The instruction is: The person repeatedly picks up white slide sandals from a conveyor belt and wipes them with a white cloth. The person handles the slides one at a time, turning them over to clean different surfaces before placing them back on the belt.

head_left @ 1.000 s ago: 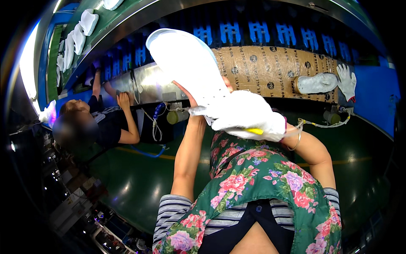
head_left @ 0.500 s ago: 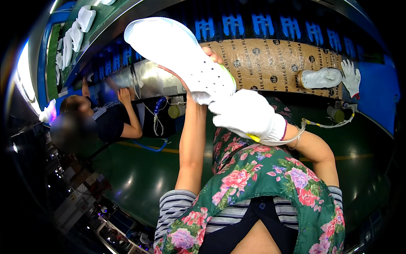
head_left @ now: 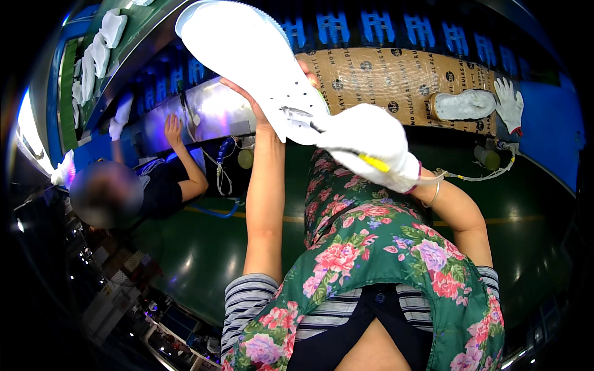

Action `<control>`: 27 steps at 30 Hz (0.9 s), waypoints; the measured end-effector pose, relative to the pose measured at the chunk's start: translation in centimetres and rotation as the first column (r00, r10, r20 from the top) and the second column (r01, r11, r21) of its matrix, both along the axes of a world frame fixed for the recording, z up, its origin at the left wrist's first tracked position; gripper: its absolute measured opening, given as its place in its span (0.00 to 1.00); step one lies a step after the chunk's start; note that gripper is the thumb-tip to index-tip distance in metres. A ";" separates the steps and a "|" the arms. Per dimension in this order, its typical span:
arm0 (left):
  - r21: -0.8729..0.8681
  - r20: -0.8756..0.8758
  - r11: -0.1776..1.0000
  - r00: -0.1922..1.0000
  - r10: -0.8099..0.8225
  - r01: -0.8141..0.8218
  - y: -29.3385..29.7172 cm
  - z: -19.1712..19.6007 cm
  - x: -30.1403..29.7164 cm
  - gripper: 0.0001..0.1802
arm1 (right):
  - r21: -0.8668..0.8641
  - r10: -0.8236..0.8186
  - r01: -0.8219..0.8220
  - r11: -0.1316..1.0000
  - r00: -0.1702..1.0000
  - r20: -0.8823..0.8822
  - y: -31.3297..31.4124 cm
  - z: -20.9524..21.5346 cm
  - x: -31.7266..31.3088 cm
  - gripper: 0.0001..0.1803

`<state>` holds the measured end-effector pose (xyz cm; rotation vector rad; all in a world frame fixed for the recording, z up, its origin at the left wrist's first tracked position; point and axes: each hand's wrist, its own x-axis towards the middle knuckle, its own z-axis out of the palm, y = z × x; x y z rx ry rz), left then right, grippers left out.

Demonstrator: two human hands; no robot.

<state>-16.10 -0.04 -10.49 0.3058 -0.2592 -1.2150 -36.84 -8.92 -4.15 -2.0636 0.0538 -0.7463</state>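
Observation:
A white perforated shoe (head_left: 247, 55) with a pale blue sole edge hangs in the air before me, its rounded toe toward the upper left. Bare, my left hand (head_left: 253, 106) supports it from beneath, a thumb along one side and fingertips showing at the other. My right hand (head_left: 365, 145), in a white knit glove with a yellow mark, is closed at the shoe's heel end, beside a dark gap in its opening. The glove hides exactly what its fingertips pinch. A thin clear cord (head_left: 482, 178) runs from my right wrist toward the bench.
Cardboard (head_left: 365, 93) covers the bench; on it lies another white shoe (head_left: 464, 105) with a tan edge, beside a spare white glove (head_left: 509, 106). Blue racks (head_left: 377, 28) line the back. White shoe parts (head_left: 99, 55) sit on the upper-left shelf. A co-worker (head_left: 167, 185) works at left.
The shoe has moved slightly up and left, and turned a little. My right hand has shifted a little at the heel, exposing the dark gap. The co-worker's arms have moved, and a white piece shows there.

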 end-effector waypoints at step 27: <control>0.748 0.470 0.634 0.520 -0.713 0.194 -1.3 0.5 2.1 0.51 | 0.173 0.454 -0.439 0.881 0.890 -0.052 -0.8 -0.3 1.0 0.15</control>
